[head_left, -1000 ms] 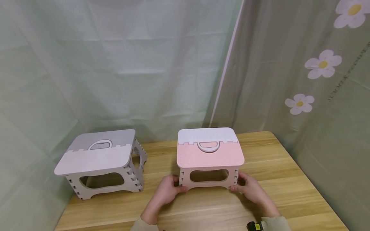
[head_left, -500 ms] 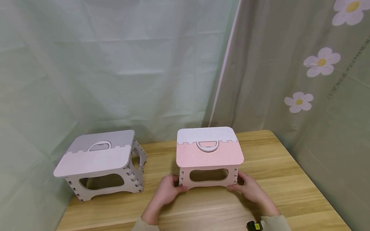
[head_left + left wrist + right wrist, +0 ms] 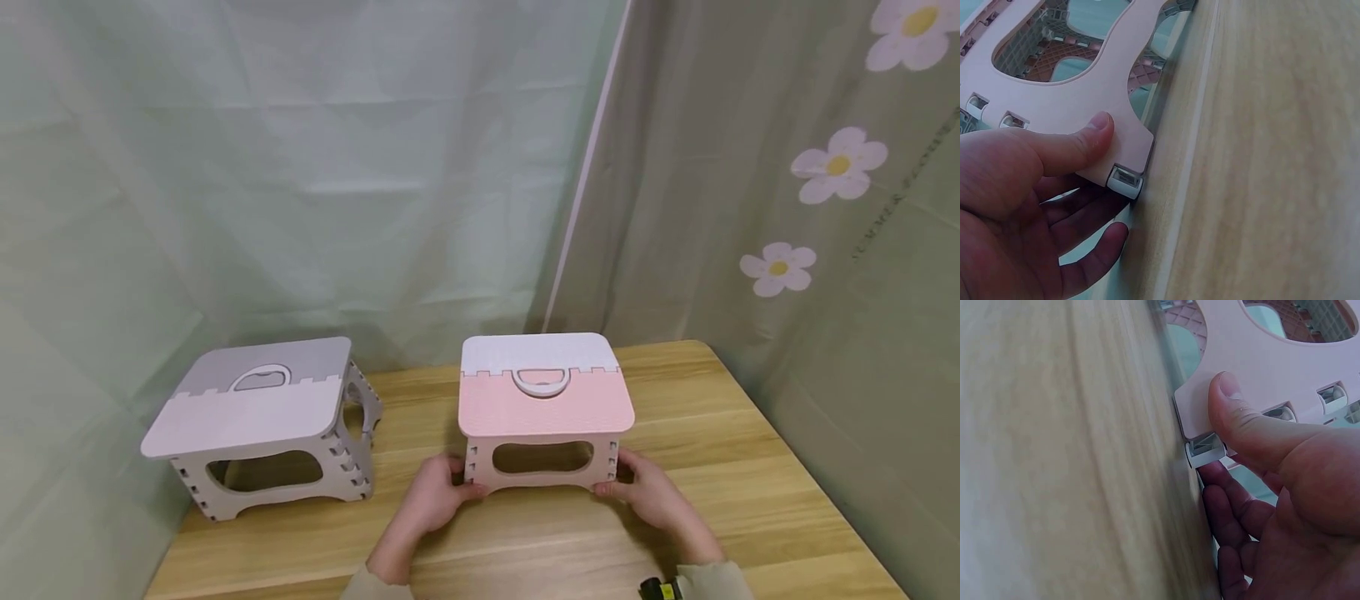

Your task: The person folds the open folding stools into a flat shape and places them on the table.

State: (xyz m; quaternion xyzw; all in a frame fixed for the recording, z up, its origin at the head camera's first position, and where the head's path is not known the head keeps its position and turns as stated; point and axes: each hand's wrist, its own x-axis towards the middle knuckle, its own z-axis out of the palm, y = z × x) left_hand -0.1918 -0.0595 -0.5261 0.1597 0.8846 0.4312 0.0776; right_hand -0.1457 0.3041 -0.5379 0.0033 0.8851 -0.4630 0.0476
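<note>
Gripping the pink stool (image 3: 546,417), left fingers (image 3: 1088,219) and right fingers (image 3: 1225,515); carry handle (image 3: 542,389) in head view only.

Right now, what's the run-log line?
left hand: grips pink stool, left side; right hand: grips right side; grey stool: untouched, standing at left

Left stool (image 3: 258,421), right stool (image 3: 547,410), both on a table (image 3: 720,450) (a gap between them), curtain (image 3: 405,183) behind.

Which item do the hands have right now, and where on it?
The pink-and-white stool, by the bottom corners of its near leg panel: left hand pinching the left corner, right hand the right.
</note>
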